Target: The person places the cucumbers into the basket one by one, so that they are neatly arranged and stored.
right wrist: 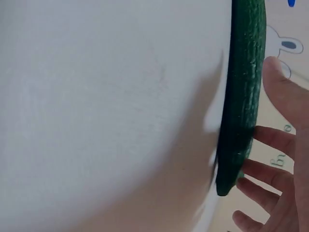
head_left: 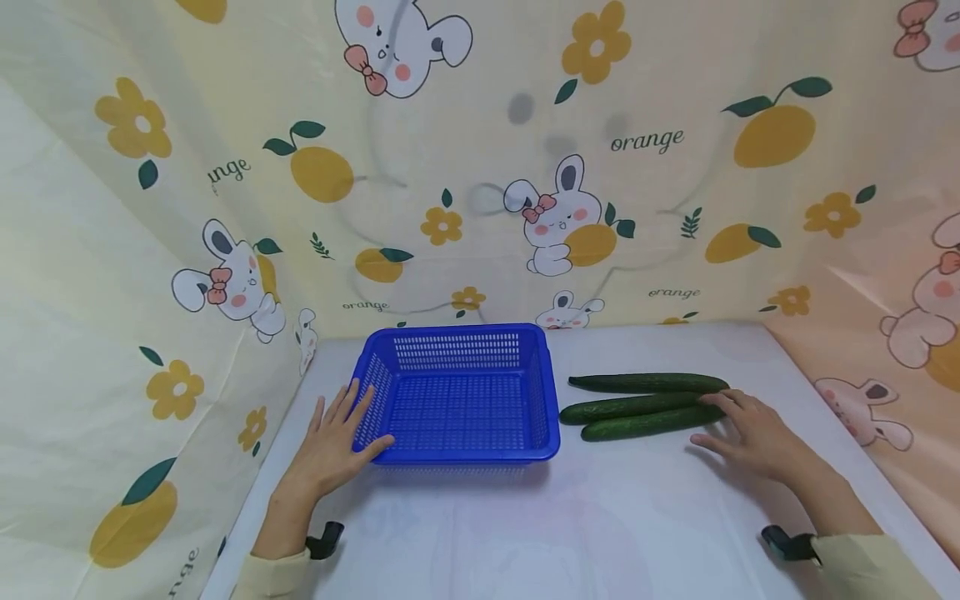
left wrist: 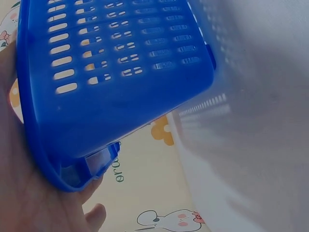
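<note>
A blue plastic basket with slotted walls stands on the white table, nothing inside it. At its near left corner lies my left hand, fingers spread against the rim; in the left wrist view the palm is beside the basket wall. Right of the basket are three green cucumbers: a far one, a middle one and a near one. My right hand rests fingertips at their right ends, thumb apart. The right wrist view shows one cucumber beside the loosely extended fingers.
A patterned cloth with rabbits, oranges and flowers hangs behind and at both sides of the white table. Each wrist wears a small black device, one on the left and one on the right.
</note>
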Motion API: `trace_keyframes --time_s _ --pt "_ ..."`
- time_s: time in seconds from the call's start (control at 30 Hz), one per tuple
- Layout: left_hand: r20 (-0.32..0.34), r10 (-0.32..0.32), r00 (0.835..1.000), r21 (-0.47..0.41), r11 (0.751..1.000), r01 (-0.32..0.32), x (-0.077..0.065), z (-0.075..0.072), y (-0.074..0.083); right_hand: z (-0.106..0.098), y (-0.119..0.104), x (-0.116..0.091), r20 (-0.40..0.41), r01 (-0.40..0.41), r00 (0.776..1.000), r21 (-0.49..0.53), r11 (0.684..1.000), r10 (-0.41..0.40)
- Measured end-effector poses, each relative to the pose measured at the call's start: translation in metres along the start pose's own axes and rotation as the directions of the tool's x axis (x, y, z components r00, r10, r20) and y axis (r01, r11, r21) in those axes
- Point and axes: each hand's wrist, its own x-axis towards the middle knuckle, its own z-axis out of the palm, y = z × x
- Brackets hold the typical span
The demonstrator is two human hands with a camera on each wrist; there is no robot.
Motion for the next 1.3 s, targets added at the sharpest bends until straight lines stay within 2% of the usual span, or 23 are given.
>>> trace_keyframes --time_s 0.3,0.47,0.63,0.87,1.03,1.13,1.3 --pt "0.028 0.022 0.999 -0.023 1.000 -0.021 0.004 0.001 -0.002 0.007 0.009 0.004 0.052 -0.068 0.997 0.055 0.996 0.065" --pt "0.041 0.029 0.999 -0.038 0.999 -0.027 0.005 -0.001 -0.002 0.008 0.016 0.009 0.012 -0.016 1.000 0.028 0.999 0.016" --pt "0.040 0.035 0.999 -0.041 0.999 -0.033 0.006 -0.001 -0.003 0.006 0.019 0.010 0.042 0.031 0.999 0.012 0.999 -0.031" --pt "0.037 0.046 0.998 -0.061 0.997 -0.043 0.006 0.001 -0.003 0.002 0.015 0.004 0.064 0.073 0.995 0.126 0.989 -0.082" --pt "0.036 0.040 0.999 -0.069 0.997 -0.038 0.005 0.003 -0.005 -0.005 0.004 -0.003 0.103 0.057 0.992 0.158 0.986 -0.074" --pt "0.037 0.032 0.999 -0.071 0.997 -0.030 0.004 0.004 -0.007 -0.010 -0.005 -0.008 0.062 0.079 0.994 0.143 0.987 -0.089" --pt "0.025 0.037 0.999 -0.064 0.997 -0.035 0.003 0.003 -0.008 -0.019 -0.015 -0.013 -0.068 0.174 0.984 0.105 0.979 -0.167"
